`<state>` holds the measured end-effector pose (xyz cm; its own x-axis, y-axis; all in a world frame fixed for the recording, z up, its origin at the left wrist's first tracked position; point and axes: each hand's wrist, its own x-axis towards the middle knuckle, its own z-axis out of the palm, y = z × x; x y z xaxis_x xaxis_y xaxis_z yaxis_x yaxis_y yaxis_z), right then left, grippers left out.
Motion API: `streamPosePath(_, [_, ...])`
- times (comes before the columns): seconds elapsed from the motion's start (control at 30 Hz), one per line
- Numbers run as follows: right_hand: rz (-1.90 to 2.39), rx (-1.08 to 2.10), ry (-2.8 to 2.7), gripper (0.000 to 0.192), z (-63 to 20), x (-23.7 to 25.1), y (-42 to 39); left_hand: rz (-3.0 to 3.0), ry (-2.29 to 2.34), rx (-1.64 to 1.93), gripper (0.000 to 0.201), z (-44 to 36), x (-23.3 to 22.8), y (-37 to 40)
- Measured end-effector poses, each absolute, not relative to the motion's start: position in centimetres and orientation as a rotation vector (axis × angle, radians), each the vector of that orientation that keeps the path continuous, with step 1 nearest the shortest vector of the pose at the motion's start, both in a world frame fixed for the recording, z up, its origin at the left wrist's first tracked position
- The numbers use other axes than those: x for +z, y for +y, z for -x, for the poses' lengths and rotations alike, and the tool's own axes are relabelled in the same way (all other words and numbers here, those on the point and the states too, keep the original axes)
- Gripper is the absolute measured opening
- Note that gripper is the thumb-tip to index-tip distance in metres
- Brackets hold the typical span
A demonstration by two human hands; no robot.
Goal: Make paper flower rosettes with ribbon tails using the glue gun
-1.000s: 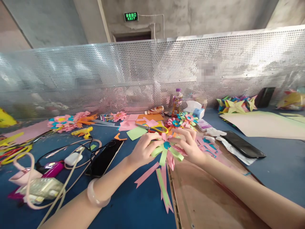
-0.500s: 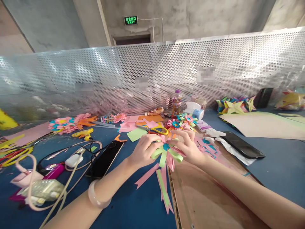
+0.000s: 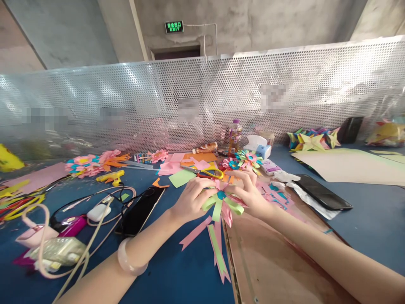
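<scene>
We have both hands closed around a paper ribbon flower of looped green and pink strips with a small blue centre (image 3: 221,202), held just above the blue table (image 3: 177,278) where it meets the edge of a brown wooden board (image 3: 268,261). Our left hand (image 3: 190,198) curls its fingers round the left side of the loops, thumb and fingertips pinched on the paper; our right hand (image 3: 249,194) presses in from the other side, fingers bent over the top of the blue centre. Neither hand is open; both grip the same flower. The long pink and green paper tails (image 3: 217,245) hang from it and trail down across the table toward us.

As we judge it, we are in the shaping or fixing stage: the loops are gathered and the centre is being pressed or adjusted. What comes next seems to call for a steady pinch at the centre so the loops do not spring apart, and light pressure, since the thin paper will crease easily.

Just behind our hands lie yellow-handled scissors (image 3: 211,172) and finished multicoloured paper flowers (image 3: 242,159). A black phone (image 3: 139,210) rests left of our left wrist, and a yellow glue gun (image 3: 110,177) lies farther left.
</scene>
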<state>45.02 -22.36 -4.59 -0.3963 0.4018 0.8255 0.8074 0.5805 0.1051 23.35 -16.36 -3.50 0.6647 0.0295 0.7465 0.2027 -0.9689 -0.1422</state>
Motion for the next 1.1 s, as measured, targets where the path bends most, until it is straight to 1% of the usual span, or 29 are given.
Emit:
streamPosePath(0.43, [1.031,-0.517,-2.080,0.016,-45.15,-4.56,-22.34,2.650,-0.161,-1.185,0.029,-23.46,-3.26,-16.50])
streamPosePath(0.77, [1.020,-0.521,-2.085,0.016,-45.10,-4.48,-22.34,2.660,-0.158,-1.152,0.033,-23.32,-3.49,-16.31])
streamPosePath(0.97, [1.041,-0.483,-2.100,0.019,-45.08,-4.36,-22.31,2.677,-0.156,-1.246,0.036,-23.46,-3.47,-16.34])
streamPosePath(1.1, [1.042,-0.481,-2.118,0.021,-45.05,-4.23,-22.44,2.697,-0.127,-1.245,0.038,-23.51,-3.42,-16.28])
